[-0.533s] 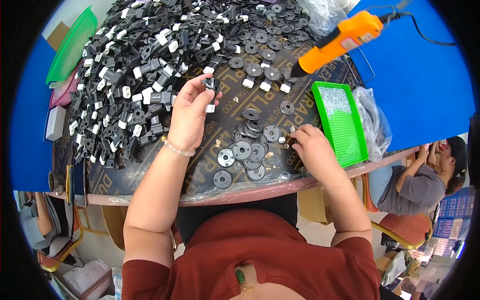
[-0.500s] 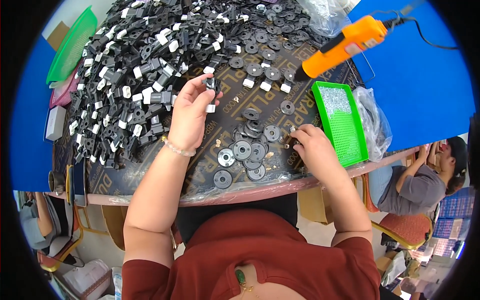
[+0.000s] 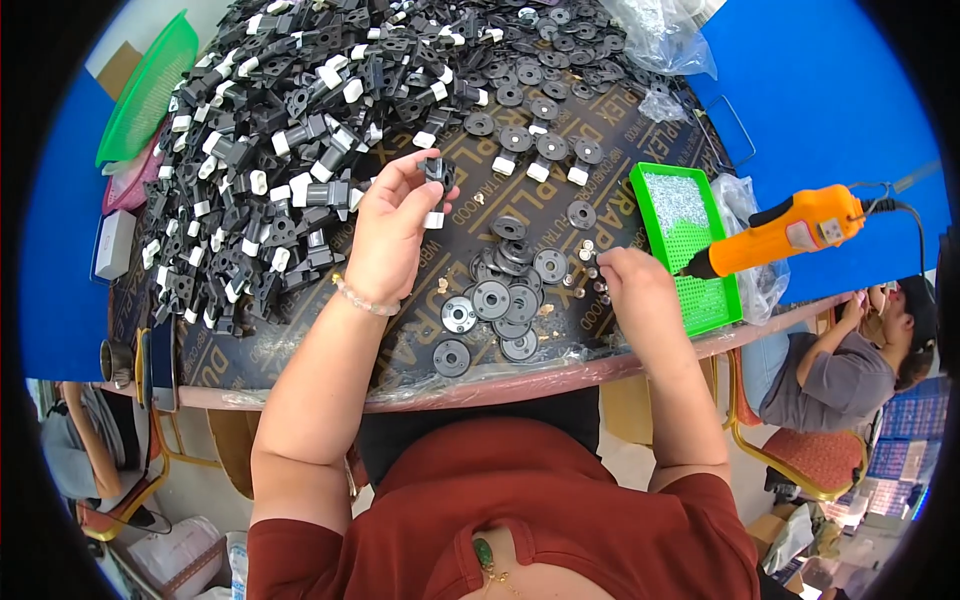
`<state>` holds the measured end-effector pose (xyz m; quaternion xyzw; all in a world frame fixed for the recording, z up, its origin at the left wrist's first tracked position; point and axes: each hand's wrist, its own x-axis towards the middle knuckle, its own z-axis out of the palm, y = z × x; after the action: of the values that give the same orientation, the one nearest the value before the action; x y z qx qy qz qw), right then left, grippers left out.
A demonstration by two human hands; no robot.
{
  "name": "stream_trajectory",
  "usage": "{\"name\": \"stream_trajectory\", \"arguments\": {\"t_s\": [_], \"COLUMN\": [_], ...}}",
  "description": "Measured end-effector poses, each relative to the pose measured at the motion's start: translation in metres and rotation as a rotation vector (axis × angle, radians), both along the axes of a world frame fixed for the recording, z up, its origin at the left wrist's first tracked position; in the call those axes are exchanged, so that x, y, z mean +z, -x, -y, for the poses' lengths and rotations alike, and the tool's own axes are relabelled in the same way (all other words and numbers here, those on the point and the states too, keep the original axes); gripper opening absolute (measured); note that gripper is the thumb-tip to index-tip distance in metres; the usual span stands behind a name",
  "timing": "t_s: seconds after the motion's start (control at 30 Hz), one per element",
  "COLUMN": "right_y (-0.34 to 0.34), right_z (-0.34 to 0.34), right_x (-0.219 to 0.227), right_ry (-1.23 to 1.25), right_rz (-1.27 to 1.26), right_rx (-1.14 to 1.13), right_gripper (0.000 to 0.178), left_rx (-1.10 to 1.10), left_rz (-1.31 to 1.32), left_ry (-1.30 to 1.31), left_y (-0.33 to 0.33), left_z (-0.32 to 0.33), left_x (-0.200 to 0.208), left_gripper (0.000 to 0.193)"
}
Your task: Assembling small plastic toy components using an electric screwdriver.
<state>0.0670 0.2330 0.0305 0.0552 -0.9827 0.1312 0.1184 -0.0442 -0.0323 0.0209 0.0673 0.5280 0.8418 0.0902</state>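
Note:
My left hand [image 3: 388,235] grips a small black plastic part [image 3: 436,172] with a white end, held upright above the table. At the right, my right hand [image 3: 640,290] has its thumb and fingers pinched together; whatever is between the tips is too small to make out. Several small shiny metal pieces [image 3: 586,254] lie right beside those fingertips. Between my hands is a loose heap of round grey-black discs [image 3: 491,299] with centre holes. An orange electric screwdriver [image 3: 790,235] hangs by its cord, its tip over a green tray [image 3: 642,190] of small silvery pieces.
A large pile of black parts with white ends [image 3: 290,130] covers the left and back. More discs [image 3: 560,50] spread at the far side. Three disc-topped parts [image 3: 551,147] stand in a row. Clear plastic bags [image 3: 660,35], a green basket [image 3: 150,95] and a seated person [image 3: 835,350] surround the table.
The screwdriver has swung down and to the right, from above the tray to beside it. My right hand has lifted slightly off the small metal pieces. My left hand keeps its part.

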Motion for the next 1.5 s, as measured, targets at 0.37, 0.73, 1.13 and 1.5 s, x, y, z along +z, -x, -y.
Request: {"name": "stream_trajectory", "arguments": {"t_s": [0.37,0.73,1.13,1.5], "right_y": [0.036,0.064,0.058,0.100], "right_z": [0.001,-0.001,0.007,0.090], "right_x": [-0.003,0.030,0.041,0.062], "right_ry": [-0.121,0.163,0.136,0.384], "right_rz": [0.064,-0.031,0.359,0.029], "right_rx": [0.111,0.098,0.066,0.378], "right_gripper": [0.003,0.006,0.008,0.011], "left_rx": [-0.011,-0.278,-0.265,-0.275], "left_rz": [-0.007,0.166,0.184,0.186], "left_ry": [-0.008,-0.280,-0.233,-0.231], "left_y": [0.000,-0.006,-0.004,-0.003], "left_z": [0.000,-0.002,-0.004,-0.004], "left_x": [0.001,0.000,0.000,-0.005], "left_gripper": [0.035,0.038,0.037,0.035]}}
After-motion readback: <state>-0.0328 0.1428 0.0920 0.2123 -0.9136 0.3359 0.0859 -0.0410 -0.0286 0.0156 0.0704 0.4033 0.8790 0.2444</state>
